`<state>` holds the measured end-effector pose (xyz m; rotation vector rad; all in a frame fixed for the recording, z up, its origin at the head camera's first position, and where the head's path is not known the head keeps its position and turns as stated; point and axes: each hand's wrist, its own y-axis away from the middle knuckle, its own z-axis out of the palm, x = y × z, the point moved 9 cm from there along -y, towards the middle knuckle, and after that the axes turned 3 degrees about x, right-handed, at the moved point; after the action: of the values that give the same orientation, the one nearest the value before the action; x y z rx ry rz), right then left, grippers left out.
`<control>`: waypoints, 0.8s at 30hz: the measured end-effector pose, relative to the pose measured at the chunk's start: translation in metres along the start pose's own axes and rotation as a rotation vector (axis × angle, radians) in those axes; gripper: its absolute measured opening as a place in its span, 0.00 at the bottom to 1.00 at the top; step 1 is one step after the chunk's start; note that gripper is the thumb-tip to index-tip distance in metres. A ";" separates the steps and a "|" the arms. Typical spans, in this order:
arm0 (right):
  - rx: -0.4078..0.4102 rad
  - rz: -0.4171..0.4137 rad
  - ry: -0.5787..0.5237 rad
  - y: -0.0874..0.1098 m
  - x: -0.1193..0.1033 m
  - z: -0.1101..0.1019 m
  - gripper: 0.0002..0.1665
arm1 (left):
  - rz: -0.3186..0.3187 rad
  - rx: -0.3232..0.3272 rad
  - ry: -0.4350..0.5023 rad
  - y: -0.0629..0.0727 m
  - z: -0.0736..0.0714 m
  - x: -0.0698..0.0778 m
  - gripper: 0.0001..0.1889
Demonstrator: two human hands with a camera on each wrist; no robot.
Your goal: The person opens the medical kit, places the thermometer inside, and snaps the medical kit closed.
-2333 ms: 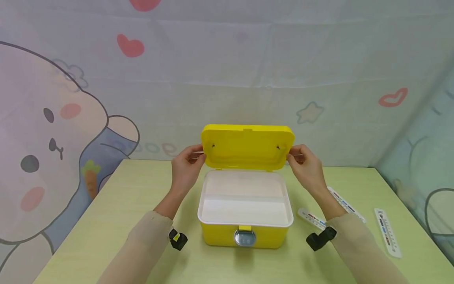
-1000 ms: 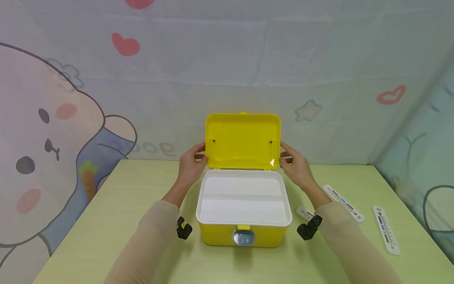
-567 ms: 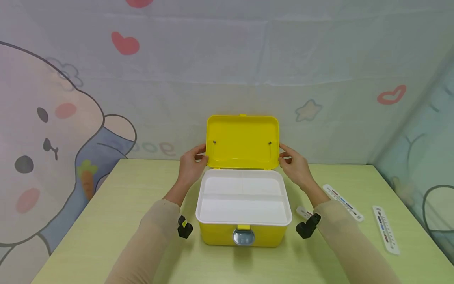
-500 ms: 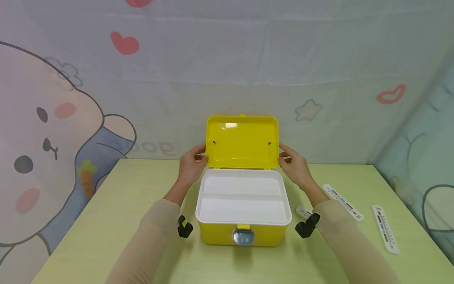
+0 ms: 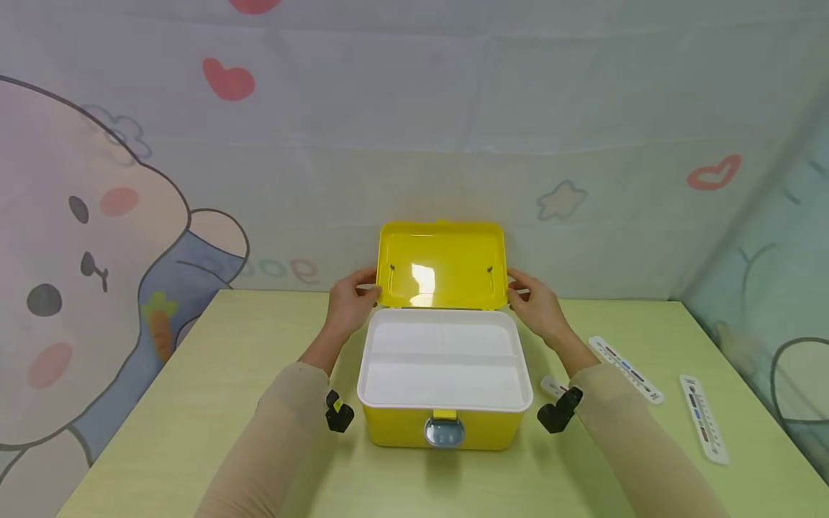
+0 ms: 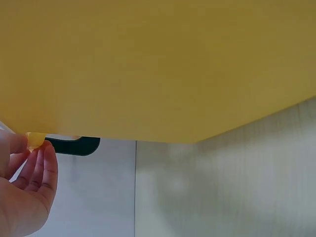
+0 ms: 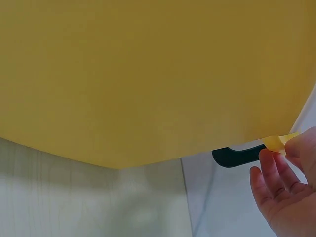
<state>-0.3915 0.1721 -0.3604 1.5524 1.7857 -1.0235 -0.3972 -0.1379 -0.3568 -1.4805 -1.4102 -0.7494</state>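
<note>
A yellow storage box (image 5: pixel 401 428) stands on the table with its yellow lid (image 5: pixel 460 248) raised and leaning back at the rear. Inside sits a white divided tray (image 5: pixel 447 385), bare. My left hand (image 5: pixel 347 303) pinches the lid's left edge between thumb and fingers, low near the hinge. At the opposite edge, my right hand (image 5: pixel 539 308) pinches the lid in the same way. In both wrist views the box's yellow side fills the upper part, and a dark green handle (image 6: pixel 76 146) shows behind the lid. A round clear latch (image 5: pixel 445 433) hangs on the box front.
Right of the box lie white thermometer strips: one (image 5: pixel 625 369) behind the right forearm, one (image 5: pixel 704 419) near the table's right edge, and one (image 5: pixel 553 387) partly covered by the right wrist camera (image 5: pixel 560 411). A printed cloth (image 5: pixel 414 108) hangs behind the table (image 5: pixel 194 432).
The lid has swung up from leaning forward over the box to upright, then tipped further back. Both hands have stayed on its edges, and the right hand has shifted inward with it.
</note>
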 end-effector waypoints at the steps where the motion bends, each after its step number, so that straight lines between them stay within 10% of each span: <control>1: -0.005 0.003 -0.009 0.000 0.001 0.001 0.28 | -0.006 -0.003 0.003 0.000 0.001 -0.001 0.20; 24: -0.132 0.064 -0.110 0.007 0.025 0.018 0.29 | -0.104 -0.081 -0.003 0.004 0.012 -0.025 0.20</control>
<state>-0.3901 0.1718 -0.3921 1.4360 1.6826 -0.9238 -0.3996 -0.1370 -0.3844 -1.4788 -1.4836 -0.8790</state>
